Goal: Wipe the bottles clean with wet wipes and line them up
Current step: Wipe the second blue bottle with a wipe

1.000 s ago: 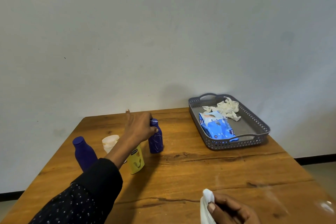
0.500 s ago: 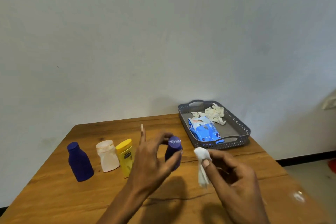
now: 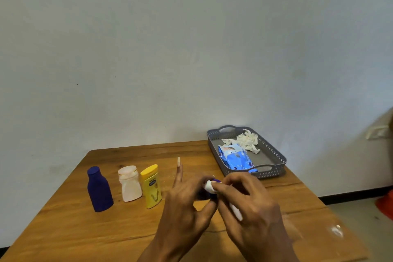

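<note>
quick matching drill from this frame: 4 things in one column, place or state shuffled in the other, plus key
Things:
1. yellow bottle
2. wipe pack
3. small blue bottle
4. big blue bottle

Place or state:
A. lies in the grey tray
B. stands at the left end of the row
C. held in the left hand, wiped by the right hand
D. stands right of the white bottle

Pairs: 1-D, 2-A, 3-C, 4-B

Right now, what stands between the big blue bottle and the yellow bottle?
Head view: the white bottle stands between the big blue bottle and the yellow bottle, upright, close beside the yellow one.
</note>
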